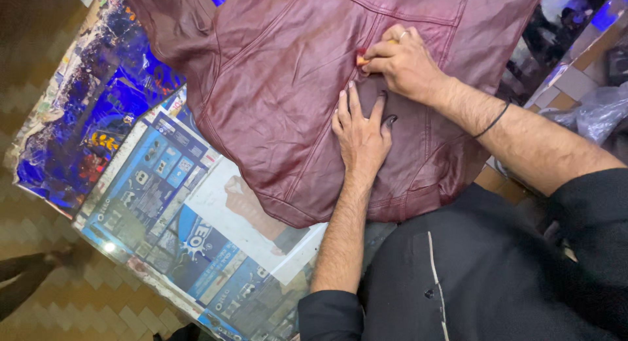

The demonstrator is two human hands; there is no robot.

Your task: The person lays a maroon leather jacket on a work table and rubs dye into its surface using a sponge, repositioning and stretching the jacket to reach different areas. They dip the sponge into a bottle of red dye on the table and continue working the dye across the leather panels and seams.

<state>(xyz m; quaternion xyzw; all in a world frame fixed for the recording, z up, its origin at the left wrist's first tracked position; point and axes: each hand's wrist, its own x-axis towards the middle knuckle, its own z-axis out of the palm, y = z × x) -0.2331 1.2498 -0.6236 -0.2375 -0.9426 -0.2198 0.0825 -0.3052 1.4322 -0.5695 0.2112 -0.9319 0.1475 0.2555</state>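
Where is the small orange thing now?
In the head view, the orange thing is pinched in the right hand, on the maroon jacket, just above the left hand.

Desk (98, 213): glass top, with blue printed posters under it.
White sheet (222, 204): lies flat on the desk.
Plastic bag (598, 112): clear and crumpled, at the right edge.
Floor (39, 295): brown tiles in a zigzag pattern.

A glass-topped table (131, 204) runs diagonally through the left and centre of the frame, with blue printed sheets (157, 177) and a white sheet (226, 213) under the glass. Along the left edge and bottom left lies a brown floor (39, 66) with a zigzag pattern. At the far right sits a clear plastic bag (598, 112).
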